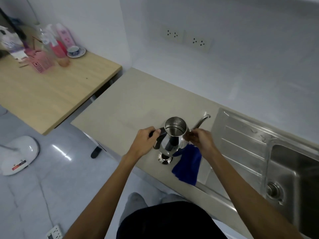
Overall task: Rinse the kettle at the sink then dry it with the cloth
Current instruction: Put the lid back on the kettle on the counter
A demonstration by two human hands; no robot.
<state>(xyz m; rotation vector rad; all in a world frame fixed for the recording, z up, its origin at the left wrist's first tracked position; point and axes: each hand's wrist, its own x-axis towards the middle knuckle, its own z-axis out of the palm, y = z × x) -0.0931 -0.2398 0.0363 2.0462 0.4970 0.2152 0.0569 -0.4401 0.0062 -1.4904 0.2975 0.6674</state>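
The left hand has its fingers curled round the black handle of the steel kettle, wrist bent, forearm reaching up from below. The right hand pinches the base of the thin spout between fingertips and thumb; whether it also grips the blue cloth hanging under it is hard to tell. The kettle is upright and lidless over the beige counter, left of the sink, its base partly hidden by the cloth.
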